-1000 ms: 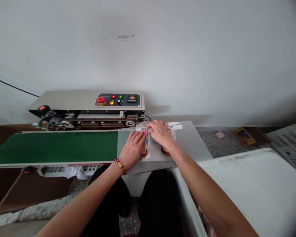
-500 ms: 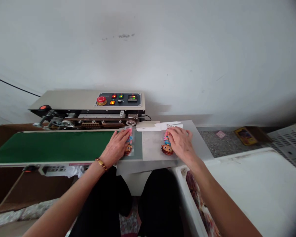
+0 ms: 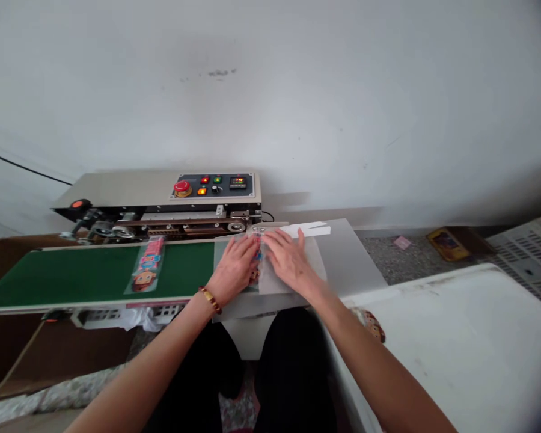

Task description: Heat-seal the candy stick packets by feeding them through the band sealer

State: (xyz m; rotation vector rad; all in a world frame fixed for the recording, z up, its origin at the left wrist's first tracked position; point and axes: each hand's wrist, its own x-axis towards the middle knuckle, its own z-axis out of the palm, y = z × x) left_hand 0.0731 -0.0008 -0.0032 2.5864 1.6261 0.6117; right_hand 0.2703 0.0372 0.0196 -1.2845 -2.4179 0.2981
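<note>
1. Beneath the left hand (image 3: 229, 270), fingers extended, pinch uncertain, lay a packet (image 3: 255, 275).
2. Beside it rested the right hand (image 3: 291, 260), fingers spread.
3. Left of both, a second packet (image 3: 146, 266) had advanced along the belt (image 3: 81, 273), freeing them.

Soft, dimmish indoor light, source out of frame. Grey wall (image 3: 297, 120), faint shadow bands (image 3: 288, 199) right of the machine (image 3: 126, 181). Button lamps (image 3: 202, 191) glow. Fingers (image 3: 277, 239) slightly soft. Wide-angle stretch at edges, right corners darkened.

Left of centre, I'm seeing a packet (image 3: 147, 264) lying on the belt (image 3: 81, 273), the machine (image 3: 126, 187) standing behind, a sheet (image 3: 354, 258) lying to the right, mid-frame.
</note>
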